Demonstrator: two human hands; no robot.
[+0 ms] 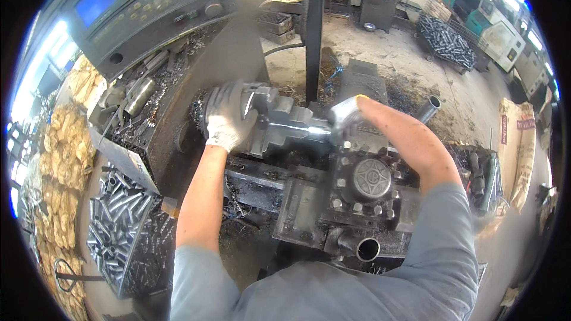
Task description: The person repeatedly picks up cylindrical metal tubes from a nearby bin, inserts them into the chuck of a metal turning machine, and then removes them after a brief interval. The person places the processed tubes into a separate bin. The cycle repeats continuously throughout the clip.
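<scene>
In the head view, the left hand (229,117), covered by a pale grey glove, is laid on the near-left side of a dark machine chuck (267,122). Its fingers are extended forward over the chuck, with the thumb set apart. The right hand (346,114), also gloved, is held at the other side, by the right end of a bright metal cylinder (319,132). Whether its fingers are spread or closed on the cylinder cannot be told (the glove is smeared by blur). The cylinder itself is seen between the stepped jaws of the chuck and the right hand.

Just below the right forearm, a block with a round, star-patterned cap (372,179) is ringed by bolts, and an open-ended tube (368,249) is fixed near its lower edge. A second tube (429,109) is partly covered by the forearm.

At the lower left, a bin (140,241) is filled with short metal tubes (116,217). Above it, metal scraps are strewn below a control panel (160,15), in which a blue screen (96,1) is set.
</scene>
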